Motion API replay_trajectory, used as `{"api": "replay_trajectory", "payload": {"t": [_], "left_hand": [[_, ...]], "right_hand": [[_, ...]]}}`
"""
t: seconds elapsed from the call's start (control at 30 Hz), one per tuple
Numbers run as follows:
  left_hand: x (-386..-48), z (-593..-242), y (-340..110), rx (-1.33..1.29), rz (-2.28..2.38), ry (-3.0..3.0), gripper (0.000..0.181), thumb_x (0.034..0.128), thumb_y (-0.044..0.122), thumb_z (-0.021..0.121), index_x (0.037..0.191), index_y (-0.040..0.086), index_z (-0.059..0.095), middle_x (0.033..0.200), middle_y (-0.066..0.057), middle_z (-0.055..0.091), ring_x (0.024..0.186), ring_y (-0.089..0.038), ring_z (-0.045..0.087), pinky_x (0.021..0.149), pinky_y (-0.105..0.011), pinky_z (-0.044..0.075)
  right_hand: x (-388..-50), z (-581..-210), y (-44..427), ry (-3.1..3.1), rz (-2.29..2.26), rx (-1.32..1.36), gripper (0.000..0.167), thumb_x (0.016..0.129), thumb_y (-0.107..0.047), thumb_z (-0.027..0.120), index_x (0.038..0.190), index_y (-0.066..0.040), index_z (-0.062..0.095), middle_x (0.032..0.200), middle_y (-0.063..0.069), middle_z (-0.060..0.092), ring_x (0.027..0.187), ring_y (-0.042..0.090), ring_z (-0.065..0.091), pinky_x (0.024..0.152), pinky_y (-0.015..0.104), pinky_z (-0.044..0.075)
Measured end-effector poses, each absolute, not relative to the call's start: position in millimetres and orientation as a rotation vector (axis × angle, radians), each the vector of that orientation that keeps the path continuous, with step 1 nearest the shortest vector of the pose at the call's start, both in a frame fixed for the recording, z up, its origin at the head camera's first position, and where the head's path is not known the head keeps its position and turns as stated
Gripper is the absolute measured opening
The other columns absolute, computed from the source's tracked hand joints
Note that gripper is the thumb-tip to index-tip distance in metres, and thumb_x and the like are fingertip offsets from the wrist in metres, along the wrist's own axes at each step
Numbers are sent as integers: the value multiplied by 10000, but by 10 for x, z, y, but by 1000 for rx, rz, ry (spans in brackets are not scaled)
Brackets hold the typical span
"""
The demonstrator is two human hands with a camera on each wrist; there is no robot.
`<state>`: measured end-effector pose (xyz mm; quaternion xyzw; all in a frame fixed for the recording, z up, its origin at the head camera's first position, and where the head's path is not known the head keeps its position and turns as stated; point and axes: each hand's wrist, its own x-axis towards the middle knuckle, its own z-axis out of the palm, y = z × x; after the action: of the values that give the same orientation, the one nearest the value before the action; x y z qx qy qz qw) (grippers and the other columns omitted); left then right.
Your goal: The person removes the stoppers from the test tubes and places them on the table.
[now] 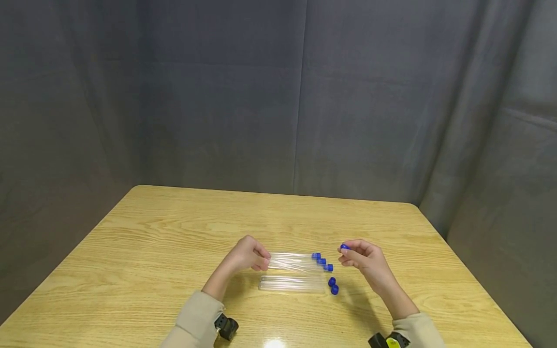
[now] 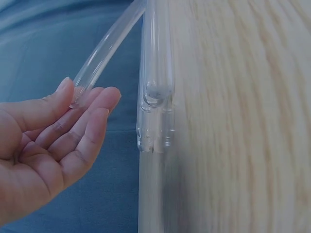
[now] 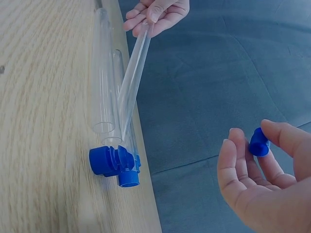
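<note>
Blue cap (image 3: 260, 142): right hand (image 1: 369, 260); clear tube (image 2: 103, 59): left hand (image 1: 249, 253); capped tubes (image 1: 301, 256) between.

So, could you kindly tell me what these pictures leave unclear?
Head view: exact count of the lower tubes, too small and overlapping.
Left wrist view: far ends of the lying tubes, cut off by the top edge.
Right wrist view: upper end of the held tube, covered by the left hand.

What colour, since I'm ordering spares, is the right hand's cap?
The cap is blue, clearest in the right wrist view.
</note>
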<state>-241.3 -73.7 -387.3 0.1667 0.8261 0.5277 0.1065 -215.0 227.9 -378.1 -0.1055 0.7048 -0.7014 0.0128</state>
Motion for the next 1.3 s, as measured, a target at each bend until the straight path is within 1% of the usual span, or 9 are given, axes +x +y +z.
{"api": "replay_trajectory", "payload": {"t": [0.17, 0.23, 0.37, 0.57, 0.77, 0.9, 1.0, 1.13, 1.3], "left_hand": [[-2398, -3874, -731, 468, 1551, 2427, 99, 777, -95, 611, 866, -135, 626, 691, -116, 636, 619, -223, 625, 588, -340, 529], [-2392, -3872, -728, 455, 1542, 2426, 98, 777, -87, 617, 866, -128, 627, 700, -111, 635, 624, -223, 625, 589, -335, 529], [-2387, -3871, -719, 446, 1507, 2434, 101, 773, -74, 631, 865, -117, 631, 717, -108, 635, 632, -223, 628, 587, -331, 528], [-2392, -3886, -702, 424, 1453, 2466, 106, 752, -77, 652, 857, -94, 640, 713, -87, 629, 639, -210, 626, 575, -318, 523], [-2397, -3919, -699, 429, 1392, 2497, 97, 742, -65, 667, 838, -64, 651, 696, -61, 618, 610, -177, 604, 566, -313, 515], [-2400, -3917, -702, 464, 1343, 2535, 76, 741, -53, 670, 816, -48, 659, 680, -55, 616, 572, -160, 585, 543, -307, 502], [-2395, -3903, -700, 489, 1288, 2570, 72, 739, -47, 674, 810, -39, 663, 670, -49, 614, 556, -182, 595, 545, -311, 505], [-2385, -3893, -688, 506, 1198, 2626, 79, 738, -41, 678, 815, -30, 667, 655, -38, 612, 537, -201, 602, 532, -297, 500], [-2373, -3900, -667, 499, 1098, 2680, 75, 725, -49, 685, 793, -22, 667, 640, -26, 598, 531, -180, 591, 488, -251, 465]], "right_hand": [[-2146, -3799, 2284, 2180, -2191, -340, 202, 869, -13, 555, 1014, 124, 522, 861, 48, 617, 734, 146, 615, 684, 283, 515], [-2146, -3801, 2286, 2175, -2193, -349, 183, 869, -18, 556, 1001, 107, 533, 867, 64, 617, 734, 149, 615, 684, 289, 516], [-2148, -3801, 2286, 2175, -2189, -362, 193, 871, -24, 556, 1002, 115, 528, 880, 89, 614, 736, 150, 613, 685, 292, 516], [-2153, -3803, 2288, 2162, -2189, -363, 170, 868, -26, 561, 997, 85, 541, 880, 84, 614, 737, 147, 612, 684, 284, 515], [-2141, -3826, 2299, 2154, -2186, -364, 200, 870, -30, 560, 1015, 105, 528, 879, 90, 612, 735, 146, 614, 685, 284, 515], [-2140, -3840, 2312, 2146, -2188, -382, 113, 874, -37, 557, 976, 9, 574, 879, 80, 614, 736, 146, 614, 687, 289, 514], [-2142, -3844, 2318, 2146, -2188, -396, 90, 878, -38, 552, 961, -26, 582, 887, 86, 615, 736, 145, 614, 688, 292, 514], [-2143, -3845, 2318, 2151, -2185, -402, 152, 878, -34, 549, 999, 59, 552, 876, 61, 622, 736, 144, 616, 688, 293, 514], [-2137, -3852, 2321, 2148, -2182, -394, 122, 879, -33, 547, 986, 23, 567, 860, 21, 627, 738, 142, 616, 689, 290, 514]]}}
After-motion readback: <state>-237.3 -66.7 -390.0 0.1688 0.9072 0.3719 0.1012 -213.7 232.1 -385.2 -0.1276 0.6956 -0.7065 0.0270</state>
